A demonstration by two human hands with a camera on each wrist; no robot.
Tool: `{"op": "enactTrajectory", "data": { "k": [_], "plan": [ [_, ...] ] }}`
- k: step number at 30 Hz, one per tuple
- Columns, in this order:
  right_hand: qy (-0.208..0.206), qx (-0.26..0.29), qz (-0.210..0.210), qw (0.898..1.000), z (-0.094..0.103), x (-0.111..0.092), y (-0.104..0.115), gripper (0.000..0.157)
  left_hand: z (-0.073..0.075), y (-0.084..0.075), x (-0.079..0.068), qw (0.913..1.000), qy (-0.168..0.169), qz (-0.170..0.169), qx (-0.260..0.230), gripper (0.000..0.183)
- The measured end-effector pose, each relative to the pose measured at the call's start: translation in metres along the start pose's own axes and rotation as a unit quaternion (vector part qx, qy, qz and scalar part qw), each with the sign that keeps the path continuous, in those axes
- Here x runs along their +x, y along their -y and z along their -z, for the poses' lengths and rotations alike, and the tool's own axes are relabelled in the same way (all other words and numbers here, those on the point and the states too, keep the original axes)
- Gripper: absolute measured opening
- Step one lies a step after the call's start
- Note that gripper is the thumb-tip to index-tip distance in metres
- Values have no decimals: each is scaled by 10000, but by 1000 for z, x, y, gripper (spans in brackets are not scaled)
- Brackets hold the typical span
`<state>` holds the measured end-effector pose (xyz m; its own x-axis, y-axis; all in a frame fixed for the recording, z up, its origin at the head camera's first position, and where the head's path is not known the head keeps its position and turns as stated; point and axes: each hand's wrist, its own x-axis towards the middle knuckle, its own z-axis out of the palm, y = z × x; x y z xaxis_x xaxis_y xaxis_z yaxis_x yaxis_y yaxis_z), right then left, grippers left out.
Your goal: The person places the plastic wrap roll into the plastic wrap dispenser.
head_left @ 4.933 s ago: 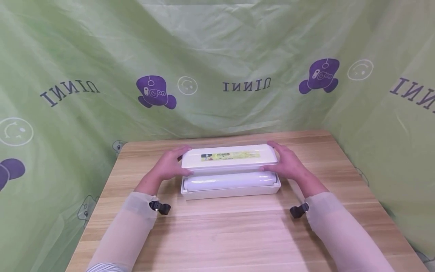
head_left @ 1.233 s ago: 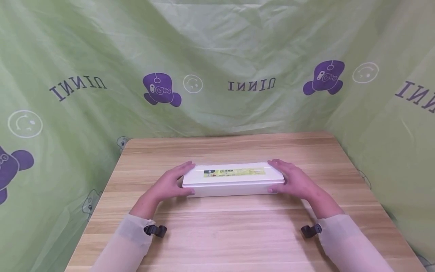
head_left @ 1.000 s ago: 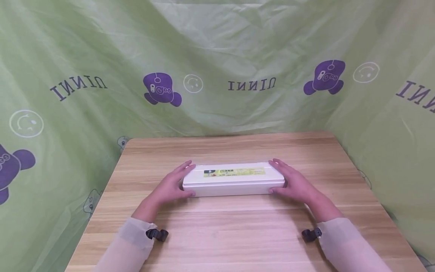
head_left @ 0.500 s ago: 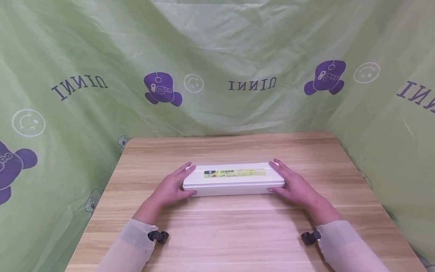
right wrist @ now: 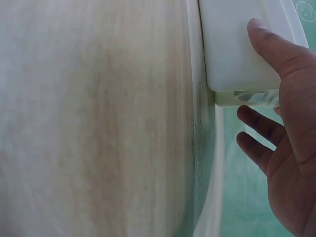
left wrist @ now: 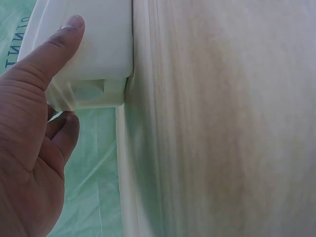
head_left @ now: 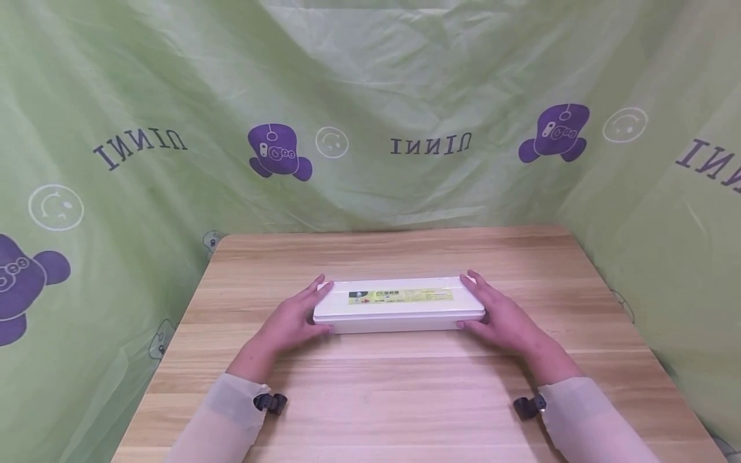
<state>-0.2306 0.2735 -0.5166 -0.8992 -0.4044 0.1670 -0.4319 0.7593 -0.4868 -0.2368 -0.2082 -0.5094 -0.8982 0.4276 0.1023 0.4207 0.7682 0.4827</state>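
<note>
A long white cling film box (head_left: 399,323) lies on the wooden table, its lid (head_left: 341,307) down over it and a yellow-green label along the top. My left hand (head_left: 292,321) grips the left end, thumb on the front face and fingers toward the back. At the opposite end, my right hand (head_left: 506,321) holds the box the same way. The left wrist view shows the thumb (left wrist: 59,42) on the white front wall, beside an end opening. In the right wrist view the thumb (right wrist: 271,44) presses the front, with two fingers apart from the end. The roll inside is hidden.
The wooden tabletop (head_left: 370,399) runs on all sides of the box. A green curtain (head_left: 370,193) printed with purple figures hangs behind and along both sides. Each wrist carries a small black camera, such as the left one (head_left: 271,403).
Earlier the lid was held raised behind the base, with the film roll showing; it now covers the roll. Over the last second both hands have stayed at the box's ends, barely moving.
</note>
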Motion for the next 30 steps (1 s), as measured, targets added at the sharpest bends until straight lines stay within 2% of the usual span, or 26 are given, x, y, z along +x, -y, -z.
{"op": "enactTrajectory", "data": {
  "k": [7, 14, 20, 24, 27, 30],
  "plan": [
    [8, -33, -29, 10000, 0, 0, -1, 104, 0, 0, 1, 10000, 7, 65, -67, 103],
    [40, -71, -262, 9996, 1, 3, 0, 103, 0, -1, 6, 9997, -33, 230, -58, 104],
    [121, -101, -274, 9995, 2, 6, 0, 105, -1, -1, 6, 9998, -79, 196, -18, 106],
    [161, -74, -212, 9996, 3, 7, 1, 107, 0, -2, 6, 9995, 9, 304, -49, 110],
    [185, -51, -177, 9997, 6, 7, 1, 112, 1, -3, 6, 9996, 67, 273, -61, 114],
    [108, -56, -181, 9998, 12, 6, 1, 116, 3, -4, 6, 9999, -17, 141, -21, 115]
  ]
}}
